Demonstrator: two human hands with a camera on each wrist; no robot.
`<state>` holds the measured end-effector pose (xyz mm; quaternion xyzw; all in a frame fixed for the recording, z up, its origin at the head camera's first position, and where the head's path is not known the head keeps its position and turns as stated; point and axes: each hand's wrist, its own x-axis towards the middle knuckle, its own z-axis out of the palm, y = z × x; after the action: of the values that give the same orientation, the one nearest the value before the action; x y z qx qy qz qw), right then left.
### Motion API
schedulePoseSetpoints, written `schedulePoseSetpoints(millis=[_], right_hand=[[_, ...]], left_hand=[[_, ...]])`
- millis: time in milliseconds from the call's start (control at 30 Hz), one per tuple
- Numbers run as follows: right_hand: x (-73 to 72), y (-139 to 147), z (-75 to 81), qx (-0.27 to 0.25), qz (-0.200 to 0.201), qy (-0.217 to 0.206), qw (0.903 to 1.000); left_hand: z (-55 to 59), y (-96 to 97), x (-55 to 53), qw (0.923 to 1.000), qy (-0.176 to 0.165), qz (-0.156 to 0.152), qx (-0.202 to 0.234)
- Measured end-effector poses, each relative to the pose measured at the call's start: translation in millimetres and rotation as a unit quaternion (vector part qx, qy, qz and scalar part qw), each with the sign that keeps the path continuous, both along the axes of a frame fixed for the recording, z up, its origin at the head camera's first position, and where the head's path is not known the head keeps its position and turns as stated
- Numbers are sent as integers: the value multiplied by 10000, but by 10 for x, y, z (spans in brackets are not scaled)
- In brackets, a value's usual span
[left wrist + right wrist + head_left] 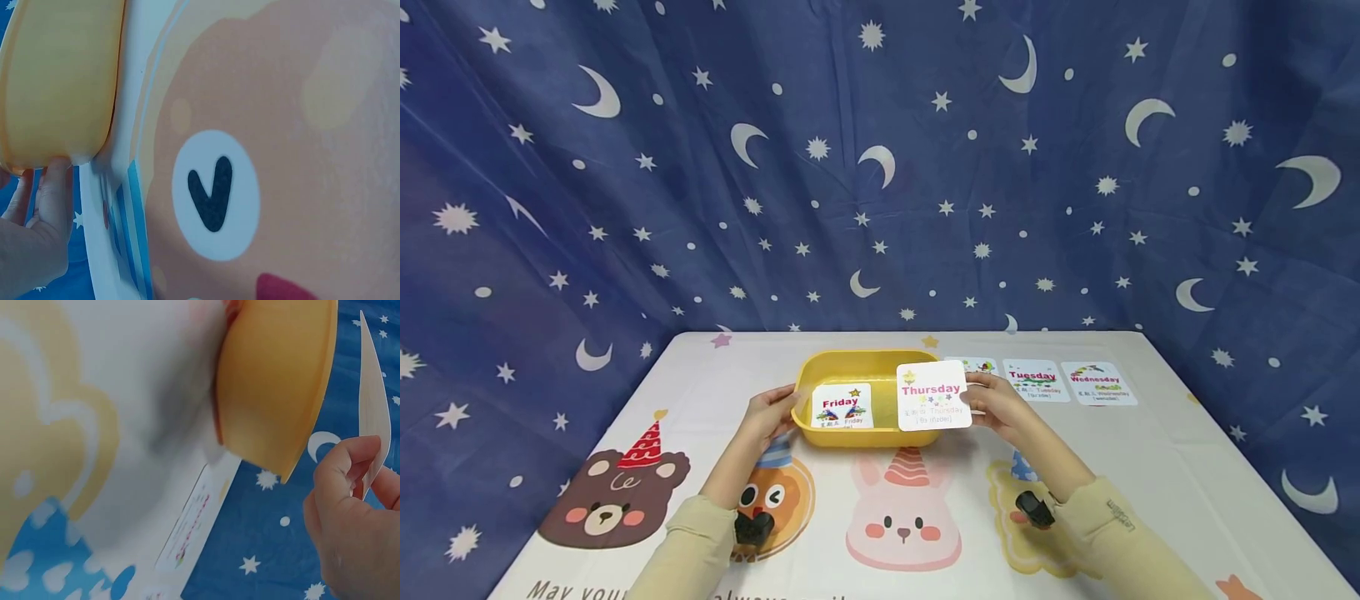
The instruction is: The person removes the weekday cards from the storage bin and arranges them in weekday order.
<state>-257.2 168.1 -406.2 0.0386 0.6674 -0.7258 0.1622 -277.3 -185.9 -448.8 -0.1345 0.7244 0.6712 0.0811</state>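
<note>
A yellow plastic basin (pixel 883 371) stands on the table, with a white Friday card (pixel 842 407) lying in its left part. My left hand (pixel 769 412) grips the basin's left end, thumb near the rim; in the left wrist view the fingers (pixel 57 187) lie against its end wall. Between the thumb and fingers of my right hand (pixel 996 406) a white Thursday card (pixel 934 396) is pinched by its right edge. That card is tilted up over the basin's right end, hiding part of it. Seen edge-on in the right wrist view, the card (pixel 374 394) is raised beside the basin.
A Tuesday card (pixel 1036 381) and a Wednesday card (pixel 1099 383) lie in a row right of the basin. Another card (pixel 977 365) beside them is partly covered by my right hand and the Thursday card. Cartoon animals decorate the white tablecloth (pixel 700 375); a blue starry curtain (pixel 880 250) hangs behind.
</note>
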Motion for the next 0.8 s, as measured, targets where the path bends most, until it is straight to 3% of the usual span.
schedulePoseSetpoints(millis=[267, 567, 800], right_hand=[[79, 205, -26, -40, 12, 3, 10000], [164, 443, -42, 279, -98, 36, 9996], [167, 628, -101, 407, -223, -193, 9987]], left_hand=[[-30, -12, -18, 9999, 32, -30, 97], [5, -19, -16, 9999, 59, -59, 74], [-28, -48, 36, 9990, 307, -176, 261]])
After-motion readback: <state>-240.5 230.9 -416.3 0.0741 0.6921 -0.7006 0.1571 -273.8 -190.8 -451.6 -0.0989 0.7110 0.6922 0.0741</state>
